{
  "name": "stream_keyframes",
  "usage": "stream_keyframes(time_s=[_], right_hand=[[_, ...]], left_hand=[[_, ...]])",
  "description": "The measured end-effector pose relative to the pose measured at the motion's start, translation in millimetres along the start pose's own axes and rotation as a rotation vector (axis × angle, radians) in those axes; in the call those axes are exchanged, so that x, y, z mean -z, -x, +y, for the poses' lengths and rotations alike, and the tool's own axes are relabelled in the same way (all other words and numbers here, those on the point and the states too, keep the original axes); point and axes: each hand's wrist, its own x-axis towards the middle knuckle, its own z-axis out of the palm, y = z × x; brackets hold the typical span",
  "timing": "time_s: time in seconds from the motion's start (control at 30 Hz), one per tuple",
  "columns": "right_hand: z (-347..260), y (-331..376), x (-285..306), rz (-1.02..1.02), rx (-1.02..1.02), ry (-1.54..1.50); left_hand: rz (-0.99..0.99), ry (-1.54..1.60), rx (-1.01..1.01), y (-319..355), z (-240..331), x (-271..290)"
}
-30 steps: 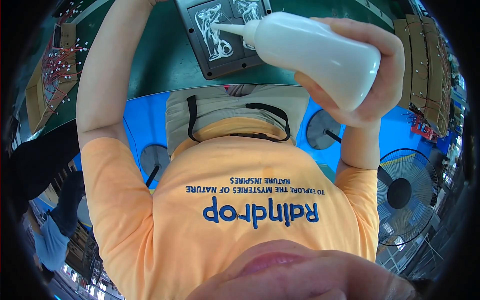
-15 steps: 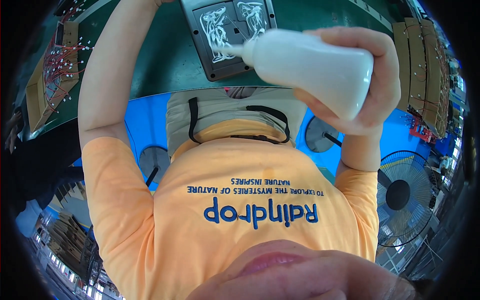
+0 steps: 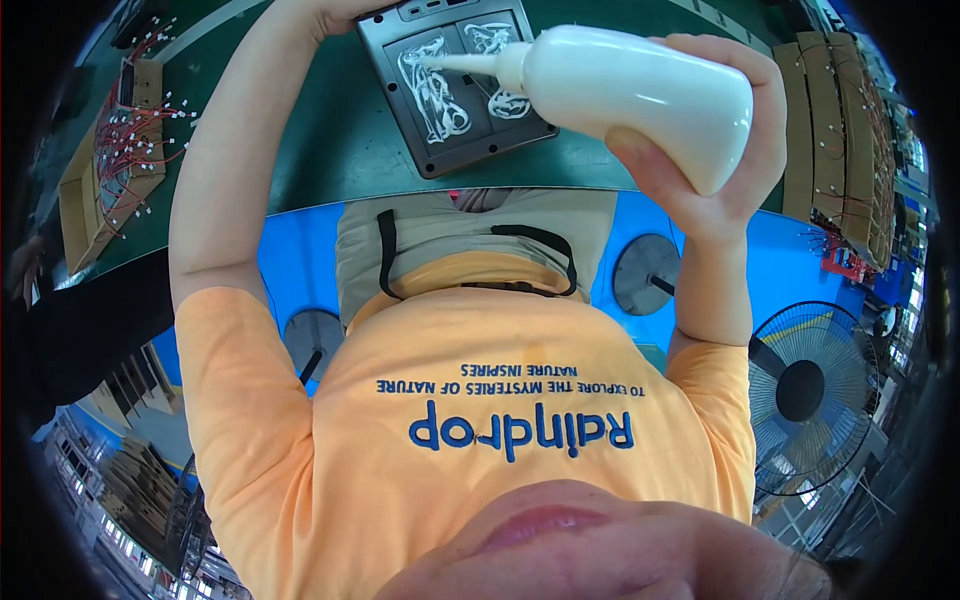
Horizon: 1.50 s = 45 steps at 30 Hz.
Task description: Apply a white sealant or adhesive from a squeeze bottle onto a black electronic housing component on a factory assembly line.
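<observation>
My right hand (image 3: 745,130) is wrapped around a white squeeze bottle (image 3: 640,95), tilted with its thin nozzle pointing left. The nozzle tip is over the left recess of a dark grey plastic housing (image 3: 440,158), and I cannot tell whether it touches. White glue-like strands (image 3: 432,100) lie in squiggles in that recess, and more white strands (image 3: 508,103) fill the right one. My left hand (image 3: 343,10) is at the housing's far left corner, cut off by the upper edge of the view, so its finger pose is hidden.
The housing lies on a green-topped table (image 3: 330,135). A cardboard box (image 3: 85,215) of red wires with white connectors stands at the left. More cardboard trays (image 3: 825,130) with wires stand at the right. A black fan (image 3: 800,390) is beside my right elbow.
The housing now shows farther down, with its far edge in view. The bottle has tilted flatter and its nozzle has moved to the upper part of the left recess. More of my left hand shows.
</observation>
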Motion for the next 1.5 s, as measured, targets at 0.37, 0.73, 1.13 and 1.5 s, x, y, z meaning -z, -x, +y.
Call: stream_keyframes(time_s=[0.37, 0.73, 1.13, 1.5], right_hand=[[4.5, -1.1, 7.6, 0.068, -0.162, -0.087], [35.3, -5.7, 0.7, 0.404, -0.832, -1.058], [86.9, 18.3, 37.2, 0.512, -0.619, -1.762], [145.6, 47.0, 43.1, 0.664, -0.61, -1.744]], left_hand=[[0.0, -0.019, -0.025, -9.1, -14.4, 7.5], [0.205, 0.553, -0.076, -4.8, -47.0, 4.4], [0.827, 1.327, -0.62, -84.3, 34.3, 105.4], [1.266, -0.822, 0.96, -155.7, 14.9, 294.0]])
